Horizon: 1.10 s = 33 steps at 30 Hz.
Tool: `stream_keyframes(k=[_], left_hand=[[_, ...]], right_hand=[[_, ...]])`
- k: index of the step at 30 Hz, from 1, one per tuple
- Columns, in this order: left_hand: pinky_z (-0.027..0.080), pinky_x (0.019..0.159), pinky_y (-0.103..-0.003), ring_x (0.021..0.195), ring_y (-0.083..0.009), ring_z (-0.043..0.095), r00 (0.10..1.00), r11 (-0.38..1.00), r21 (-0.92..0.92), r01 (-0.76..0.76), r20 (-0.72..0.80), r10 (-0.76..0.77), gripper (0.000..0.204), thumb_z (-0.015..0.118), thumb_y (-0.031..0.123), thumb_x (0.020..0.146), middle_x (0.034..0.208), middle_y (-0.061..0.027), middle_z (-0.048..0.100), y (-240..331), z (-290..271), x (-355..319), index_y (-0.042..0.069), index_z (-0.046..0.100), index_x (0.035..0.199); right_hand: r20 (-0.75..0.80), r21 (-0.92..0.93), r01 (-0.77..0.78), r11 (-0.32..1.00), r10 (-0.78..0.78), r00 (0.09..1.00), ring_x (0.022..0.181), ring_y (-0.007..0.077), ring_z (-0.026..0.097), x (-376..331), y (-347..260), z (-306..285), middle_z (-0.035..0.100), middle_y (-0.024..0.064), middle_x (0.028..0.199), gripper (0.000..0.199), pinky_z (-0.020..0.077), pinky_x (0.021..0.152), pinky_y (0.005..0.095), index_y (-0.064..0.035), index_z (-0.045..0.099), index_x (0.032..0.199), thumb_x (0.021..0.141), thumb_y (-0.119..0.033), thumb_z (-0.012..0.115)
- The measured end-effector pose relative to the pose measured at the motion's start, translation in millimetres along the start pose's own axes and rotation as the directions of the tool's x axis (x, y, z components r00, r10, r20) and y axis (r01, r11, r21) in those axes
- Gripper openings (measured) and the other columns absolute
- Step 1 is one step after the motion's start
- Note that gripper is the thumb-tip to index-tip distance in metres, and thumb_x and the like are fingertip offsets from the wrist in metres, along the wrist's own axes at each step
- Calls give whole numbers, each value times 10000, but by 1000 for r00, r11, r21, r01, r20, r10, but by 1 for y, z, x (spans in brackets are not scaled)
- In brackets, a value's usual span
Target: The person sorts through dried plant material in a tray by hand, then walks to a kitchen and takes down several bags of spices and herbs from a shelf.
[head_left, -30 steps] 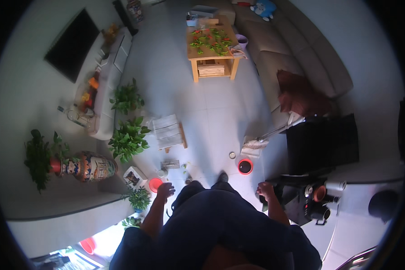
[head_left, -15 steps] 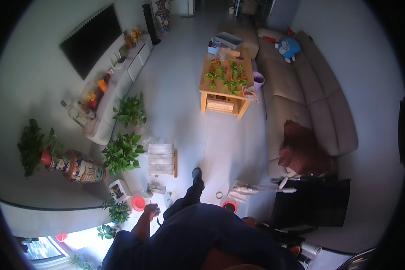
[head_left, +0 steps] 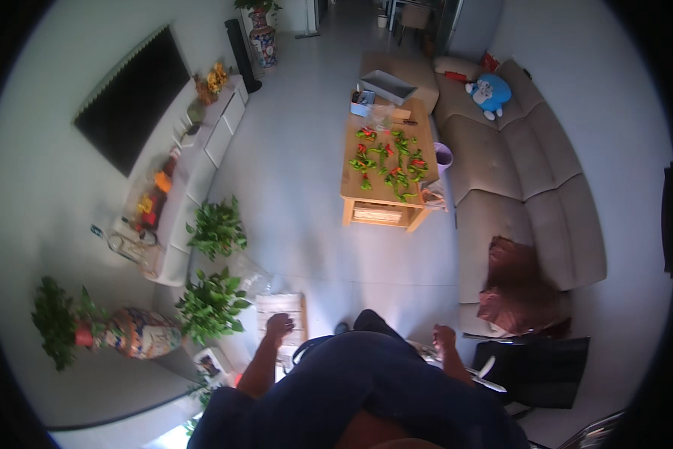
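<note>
Hanging apart — left hand (head_left: 279, 327), right hand (head_left: 444, 338); patterned vase (head_left: 148, 334) holds leafy plant (head_left: 53, 320).

The left hand (head_left: 279, 328) blocks a chunk of the low stool (head_left: 278, 301), and it's so blurry I honestly can't tell if it's holding anything. The right hand (head_left: 444, 337) is smudgy too. A dark top (head_left: 351, 367) hides most of one shoe (head_left: 342, 328), and the far plant (head_left: 256, 4) gets chopped off up top.
</note>
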State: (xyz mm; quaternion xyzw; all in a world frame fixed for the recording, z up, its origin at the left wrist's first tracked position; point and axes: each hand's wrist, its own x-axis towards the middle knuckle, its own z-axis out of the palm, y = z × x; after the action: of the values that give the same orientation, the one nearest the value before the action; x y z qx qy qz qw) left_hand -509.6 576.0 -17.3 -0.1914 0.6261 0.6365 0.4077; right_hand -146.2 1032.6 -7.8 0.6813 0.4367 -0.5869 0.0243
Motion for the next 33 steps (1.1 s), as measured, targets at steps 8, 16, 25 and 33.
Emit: stream_keyframes(k=[8, 16, 25, 33], left_hand=[[537, 672, -361, 809, -254, 681, 999, 997, 60, 42, 23, -43, 302, 559, 225, 954, 990, -147, 678, 113, 69, 74, 8, 581, 1164], [528, 636, -355, 743, -243, 649, 922, 973, -175, 153, -330, -204, 242, 544, 206, 946, 944, -143, 669, 155, -5, 99, 6, 586, 1076], [516, 580, -329, 687, -222, 633, 866, 924, -354, 144, -406, -290, 211, 554, 192, 932, 892, -131, 658, 278, 12, 231, 16, 587, 1045], [477, 472, -280, 607, -183, 612, 988, 954, -279, 108, -74, -134, 176, 559, 198, 930, 815, -102, 626, 524, -46, 387, 45, 574, 1016]], right_hand=[[231, -318, 116, 941, -42, 972, 480, 194, 556, 67, -122, 91, 589, 59, 605, 231, 440, 411, 332, -71, 622, 742, 873, -260, 646], [269, -685, 150, 713, 56, 961, 623, 226, 669, 191, -284, 192, 665, 146, 671, 333, 559, 540, 394, -19, 689, 710, 899, -289, 635], [422, 46, 217, 975, -216, 881, 523, 178, 534, 217, -610, 400, 497, 53, 637, 116, 456, 435, 313, -112, 507, 846, 891, -149, 607], [494, -513, 306, 802, -16, 869, 532, 138, 580, 194, -665, 511, 579, 20, 639, 247, 471, 469, 290, -81, 560, 711, 894, -229, 633]])
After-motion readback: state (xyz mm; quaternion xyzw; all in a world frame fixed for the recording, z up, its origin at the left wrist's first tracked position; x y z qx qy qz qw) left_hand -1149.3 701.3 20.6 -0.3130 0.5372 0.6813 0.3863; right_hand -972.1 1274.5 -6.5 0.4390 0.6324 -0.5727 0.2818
